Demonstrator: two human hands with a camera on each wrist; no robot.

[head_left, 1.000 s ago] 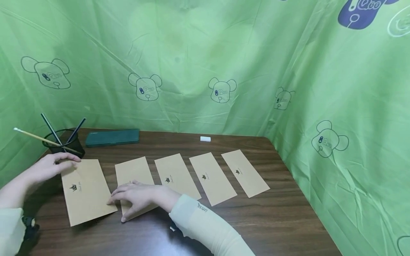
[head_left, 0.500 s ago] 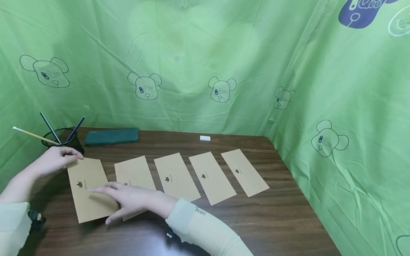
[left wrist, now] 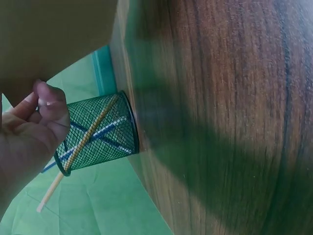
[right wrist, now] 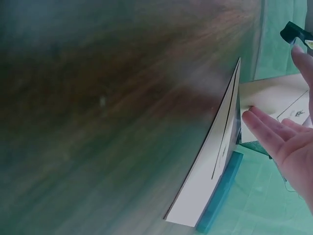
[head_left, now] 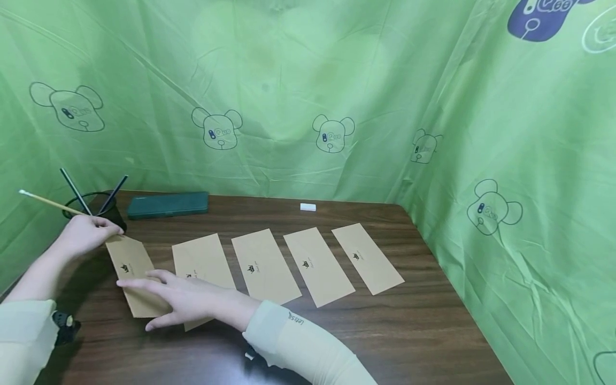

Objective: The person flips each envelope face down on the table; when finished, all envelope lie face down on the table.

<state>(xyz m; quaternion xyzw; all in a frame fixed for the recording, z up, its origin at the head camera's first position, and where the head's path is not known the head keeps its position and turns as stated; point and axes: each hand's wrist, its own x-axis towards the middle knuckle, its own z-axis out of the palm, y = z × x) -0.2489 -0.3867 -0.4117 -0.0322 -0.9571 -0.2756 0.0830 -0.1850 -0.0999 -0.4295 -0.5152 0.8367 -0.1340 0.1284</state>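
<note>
At the left of the row, my left hand point(head_left: 86, 234) pinches the top edge of a brown paper card point(head_left: 137, 275) printed with a small dark crown. The card is tilted, its top edge raised off the table. In the left wrist view, thumb and forefinger meet at the edge of the card point(left wrist: 49, 44). My right hand point(head_left: 187, 299) hovers with fingers spread and straight, its forefinger overlapping the card's face in the head view. In the right wrist view these fingers point(right wrist: 266, 129) are at the card's surface. A second brown card point(head_left: 204, 262) lies partly hidden under the right hand.
Three more brown cards, including one point(head_left: 267, 267) in the middle, lie in a slanted row on the dark wooden table point(head_left: 409, 337). A mesh pen cup point(head_left: 113, 216) with pencils stands behind my left hand. Behind are a green case point(head_left: 168, 205) and a white eraser point(head_left: 308, 207).
My left hand has raised and tilted the leftmost card, shifting its top edge slightly right. My right hand has moved left from the second card over to the leftmost one, fingers spreading.
</note>
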